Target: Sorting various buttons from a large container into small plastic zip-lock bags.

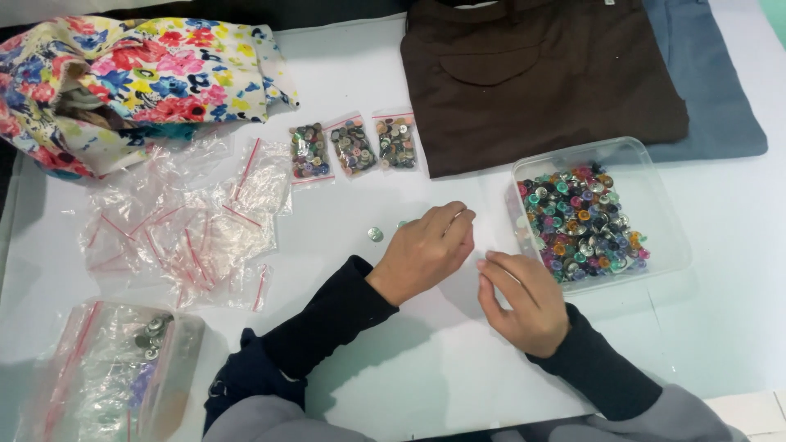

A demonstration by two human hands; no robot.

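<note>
My left hand rests knuckles-up on the white table, fingers curled, beside a loose round button and another small one by its fingertips. My right hand lies just right of it, fingers bent and pinched near the corner of a clear plastic tub full of mixed coloured buttons. Whether either hand holds a button is hidden by the fingers. Both arms wear dark sleeves.
Three small zip bags of buttons lie in a row at the back. A heap of empty zip bags spreads on the left, a larger bag at front left. Floral cloth, a brown garment and blue fabric lie behind.
</note>
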